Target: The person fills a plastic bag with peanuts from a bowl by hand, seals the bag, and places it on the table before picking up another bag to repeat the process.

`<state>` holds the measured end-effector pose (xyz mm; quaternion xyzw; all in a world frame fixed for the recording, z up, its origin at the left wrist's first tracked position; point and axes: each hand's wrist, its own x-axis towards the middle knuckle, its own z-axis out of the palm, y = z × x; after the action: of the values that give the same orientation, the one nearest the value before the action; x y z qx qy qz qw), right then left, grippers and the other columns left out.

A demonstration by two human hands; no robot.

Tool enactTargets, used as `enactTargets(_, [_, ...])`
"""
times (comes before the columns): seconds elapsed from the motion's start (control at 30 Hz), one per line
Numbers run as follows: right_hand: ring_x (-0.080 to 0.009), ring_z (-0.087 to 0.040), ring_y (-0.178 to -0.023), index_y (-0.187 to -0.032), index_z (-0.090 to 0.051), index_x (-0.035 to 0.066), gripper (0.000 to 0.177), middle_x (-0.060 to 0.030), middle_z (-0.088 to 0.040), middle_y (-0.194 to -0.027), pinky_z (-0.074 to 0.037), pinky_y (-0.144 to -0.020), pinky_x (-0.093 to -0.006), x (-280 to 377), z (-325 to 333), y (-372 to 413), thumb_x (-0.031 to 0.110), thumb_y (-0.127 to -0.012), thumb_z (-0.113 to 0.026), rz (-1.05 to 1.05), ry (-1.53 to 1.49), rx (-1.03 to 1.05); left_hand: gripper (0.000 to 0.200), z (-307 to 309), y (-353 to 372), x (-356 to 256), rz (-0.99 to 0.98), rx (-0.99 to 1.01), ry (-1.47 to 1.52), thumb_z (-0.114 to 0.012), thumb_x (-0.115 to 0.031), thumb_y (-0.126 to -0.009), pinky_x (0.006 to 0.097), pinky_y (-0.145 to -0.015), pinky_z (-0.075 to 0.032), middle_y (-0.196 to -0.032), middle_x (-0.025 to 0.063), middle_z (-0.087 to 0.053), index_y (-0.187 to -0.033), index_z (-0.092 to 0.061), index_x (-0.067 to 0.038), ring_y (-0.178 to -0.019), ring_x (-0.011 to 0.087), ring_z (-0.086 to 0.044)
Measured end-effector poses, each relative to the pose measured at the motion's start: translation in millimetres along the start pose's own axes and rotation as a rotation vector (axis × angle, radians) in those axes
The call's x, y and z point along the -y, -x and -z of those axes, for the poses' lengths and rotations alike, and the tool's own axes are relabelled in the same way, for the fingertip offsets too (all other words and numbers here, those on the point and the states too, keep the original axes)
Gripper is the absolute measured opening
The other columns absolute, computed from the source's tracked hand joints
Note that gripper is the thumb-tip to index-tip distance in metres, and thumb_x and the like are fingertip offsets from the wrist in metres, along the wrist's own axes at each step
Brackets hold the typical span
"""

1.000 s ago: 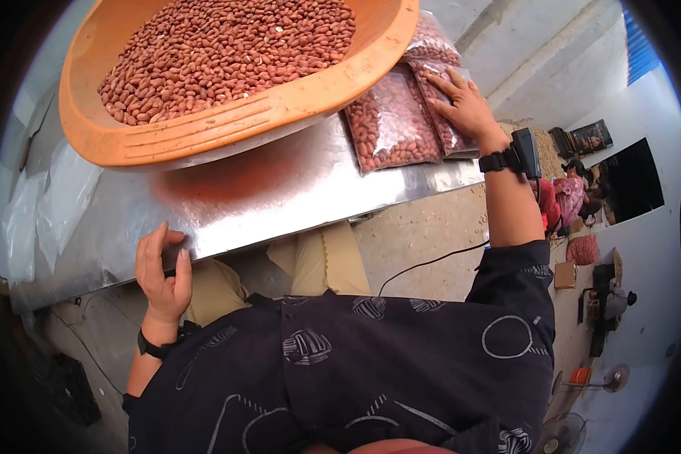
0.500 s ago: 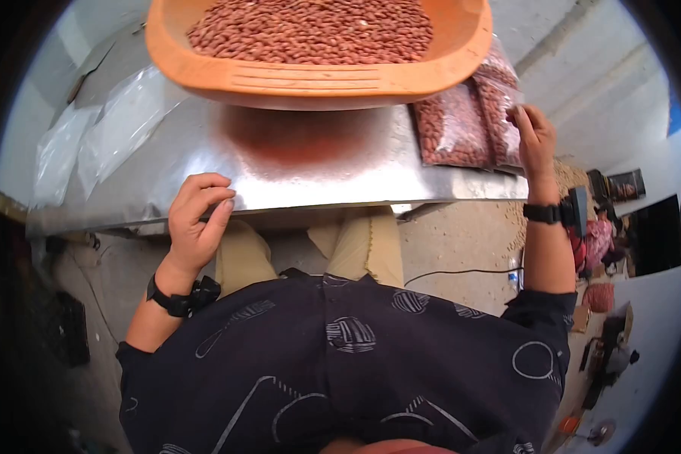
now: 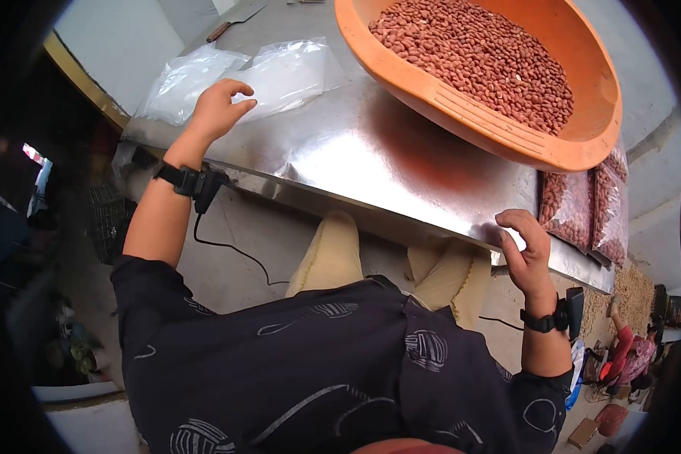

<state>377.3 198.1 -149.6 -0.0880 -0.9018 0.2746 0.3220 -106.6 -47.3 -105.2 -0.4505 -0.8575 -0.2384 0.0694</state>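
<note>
I'm working across a wide steel surface [image 3: 340,159], and most of its far right side is taken up by the orange basin [image 3: 461,102], which is heaped with red-skinned peanuts [image 3: 477,53]. As I judge it, the step in hand is picking one clear bag off the loose pile of empty bags [image 3: 280,72] at the far left corner. To do that well I would keep the pull low and flat along the metal. I would pinch only the top layer near its open edge, because thin film like this tends to cling and drag its neighbours with it. I would also steer the sleeve and elbow well clear of the basin's rim. The empty bags look limp, crumpled and glossy. They overlap so much that I cannot count them, and they lie just beside the surface's left edge. Two filled bags [image 3: 583,208] of peanuts lie flat at the near right, partly under the basin's lip and well apart from the empties. My left hand [image 3: 218,112] is at the near edge of the pile with its grip half curled. Thumb and fingers are parted and not yet pinched on anything. My right hand [image 3: 526,253] has its fingers draped over the near rim of the surface, holding nothing. A knife [image 3: 234,19] lies beyond the bags.
</note>
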Motion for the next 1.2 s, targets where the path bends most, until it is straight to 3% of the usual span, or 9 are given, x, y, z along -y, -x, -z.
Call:
enactTargets(0.1, [-0.0294,-0.064,-0.087,-0.098,-0.065,0.001,0.017,-0.0145,-0.066,-0.094,-0.051,-0.08,-0.0352,-1,-16,-5,-0.003,-0.081,-0.062,-0.017,-0.053,-0.014,0.043,2,-33,39,0.124,0.101,-0.168,-0.077,-0.025,-0.078,0.0385,-0.091,-0.052,-0.118,0.0175,-0.068,-0.117,-0.071,-0.007,-0.108,0.0316,-0.065])
enactTargets(0.33, [-0.0299,-0.064,-0.086,-0.097,-0.065,0.0,0.017,-0.0144,-0.066,-0.094,-0.052,-0.078,-0.0353,-10,-37,-7,-0.004,-0.08,-0.063,-0.074,-0.145,-0.065,0.056,-18,-55,83,0.207,0.311,-0.237,-0.082,-0.019,-0.077,0.0373,-0.092,-0.052,-0.121,0.0176,-0.068,-0.129,-0.065,-0.009,-0.108,0.0336,-0.066])
enactTargets(0.57, [-0.0317,-0.064,-0.084,-0.095,-0.065,0.0,0.017,-0.0136,-0.067,-0.091,-0.052,-0.075,-0.0366,-10,-39,-7,-0.003,-0.078,-0.065,-0.049,-0.09,-0.087,0.017,-31,-59,120,0.269,0.267,-0.015,-0.076,-0.007,-0.08,0.0297,-0.072,-0.049,-0.089,0.0067,-0.071,-0.095,-0.074,-0.001,-0.078,0.0149,-0.062])
enactTargets(0.67, [-0.0319,-0.064,-0.083,-0.095,-0.065,0.0,0.018,-0.0136,-0.067,-0.091,-0.052,-0.075,-0.0366,-10,-39,-7,-0.003,-0.078,-0.065,-0.06,-0.095,-0.088,0.01,-39,-58,140,0.256,0.226,0.133,-0.074,-0.009,-0.082,0.0305,-0.064,-0.047,-0.077,0.0058,-0.066,-0.087,-0.07,-0.001,-0.068,0.0145,-0.057])
enactTargets(0.87, [-0.0316,-0.064,-0.083,-0.095,-0.065,0.001,0.017,-0.0136,-0.067,-0.091,-0.052,-0.075,-0.0365,-11,-39,-6,-0.003,-0.078,-0.065,-0.057,-0.084,-0.09,0.006,-34,-54,129,0.166,0.255,0.014,-0.065,-0.009,-0.089,0.0282,-0.063,-0.044,-0.075,0.0002,-0.059,-0.09,-0.067,-0.004,-0.069,0.0106,-0.052])
enactTargets(0.97, [-0.0314,-0.064,-0.084,-0.095,-0.065,0.001,0.017,-0.0135,-0.067,-0.091,-0.052,-0.075,-0.0363,-11,-39,-5,-0.003,-0.078,-0.065,-0.07,-0.091,-0.092,0.012,-29,-59,133,0.296,0.245,0.09,-0.064,-0.01,-0.088,0.032,-0.071,-0.049,-0.081,0.0067,-0.067,-0.097,-0.069,-0.003,-0.075,0.0166,-0.06])
enactTargets(1.07, [-0.0307,-0.064,-0.084,-0.095,-0.066,0.001,0.017,-0.0135,-0.067,-0.091,-0.052,-0.076,-0.0358,-12,-39,-4,-0.002,-0.078,-0.065,-0.078,-0.097,-0.087,0.016,-15,-59,145,0.088,0.142,-0.002,-0.062,-0.006,-0.088,0.0335,-0.079,-0.052,-0.089,0.0077,-0.071,-0.102,-0.07,-0.003,-0.083,0.0196,-0.064])
enactTargets(1.1, [-0.0304,-0.064,-0.084,-0.095,-0.066,0.001,0.017,-0.0135,-0.067,-0.091,-0.052,-0.076,-0.0356,-12,-39,-3,-0.002,-0.078,-0.065,-0.079,-0.102,-0.087,0.035,-5,-58,143,0.1,0.193,-0.018,-0.056,0.005,-0.082,0.0344,-0.089,-0.051,-0.11,0.0082,-0.07,-0.112,-0.07,-0.008,-0.096,0.0222,-0.064])
enactTargets(1.2, [-0.0295,-0.064,-0.084,-0.095,-0.066,0.001,0.016,-0.0135,-0.067,-0.091,-0.052,-0.076,-0.035,-14,-41,-2,-0.001,-0.079,-0.065,-0.078,-0.113,-0.09,0.058,22,-39,98,0.042,0.304,-0.211,-0.051,0.014,-0.073,0.0358,-0.097,-0.049,-0.132,0.0096,-0.06,-0.121,-0.068,-0.014,-0.112,0.026,-0.06])
